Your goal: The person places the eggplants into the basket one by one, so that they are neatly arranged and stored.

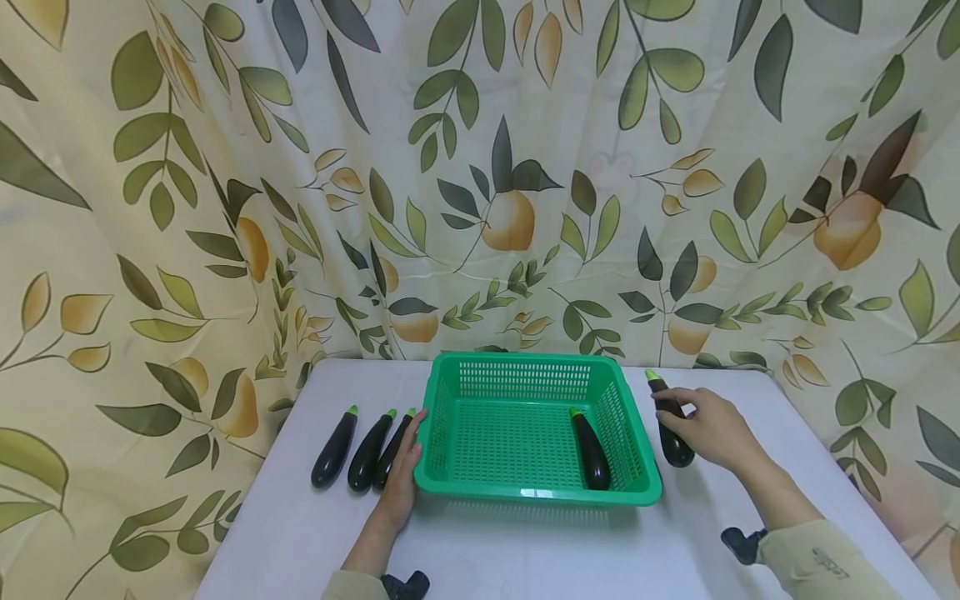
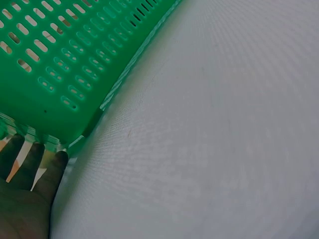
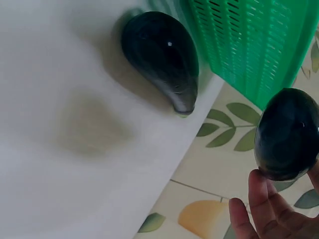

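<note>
My right hand (image 1: 708,425) grips a dark eggplant (image 1: 677,446) with a green stem end, just right of the green plastic basket (image 1: 431,477). In the right wrist view, fingertips hold the rounded end of this eggplant (image 3: 286,137) above the table's far edge. A second eggplant (image 3: 162,55) lies on the table beside the basket in that view. My left hand (image 1: 400,487) rests against the basket's left side, its extended fingers (image 2: 29,164) reaching the rim in the left wrist view. One eggplant (image 1: 591,454) lies inside the basket, toward the right wall.
Left of the basket, three eggplants lie side by side: an outer one (image 1: 334,450), a middle one (image 1: 371,454) and one partly covered by the left hand (image 1: 388,460). A leaf-patterned curtain (image 1: 480,300) hangs behind the white table (image 1: 525,554).
</note>
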Available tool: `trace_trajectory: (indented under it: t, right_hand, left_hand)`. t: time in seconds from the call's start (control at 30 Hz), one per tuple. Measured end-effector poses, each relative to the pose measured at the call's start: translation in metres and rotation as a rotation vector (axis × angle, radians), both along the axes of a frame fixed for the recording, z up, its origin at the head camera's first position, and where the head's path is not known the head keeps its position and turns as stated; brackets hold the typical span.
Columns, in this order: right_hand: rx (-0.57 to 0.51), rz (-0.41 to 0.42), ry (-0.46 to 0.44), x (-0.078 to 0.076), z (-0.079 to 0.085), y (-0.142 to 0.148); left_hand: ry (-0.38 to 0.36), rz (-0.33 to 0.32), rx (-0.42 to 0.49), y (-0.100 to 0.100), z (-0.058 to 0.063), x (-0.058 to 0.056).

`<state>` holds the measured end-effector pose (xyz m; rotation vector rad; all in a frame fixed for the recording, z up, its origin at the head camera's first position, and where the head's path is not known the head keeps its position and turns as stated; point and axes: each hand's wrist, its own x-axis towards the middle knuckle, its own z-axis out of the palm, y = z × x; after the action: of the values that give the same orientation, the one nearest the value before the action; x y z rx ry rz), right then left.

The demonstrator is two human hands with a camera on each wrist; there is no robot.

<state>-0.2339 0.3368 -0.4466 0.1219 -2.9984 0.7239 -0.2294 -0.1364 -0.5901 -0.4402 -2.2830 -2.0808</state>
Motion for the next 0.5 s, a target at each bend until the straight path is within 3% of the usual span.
trace_trajectory:
  t: [0.5]
  right_hand:
    - [-0.009,0.036,0.056,-0.001,0.023,-0.025]
  left_hand:
    - [-0.010,0.005,0.017,0.001,-0.001,0.000]
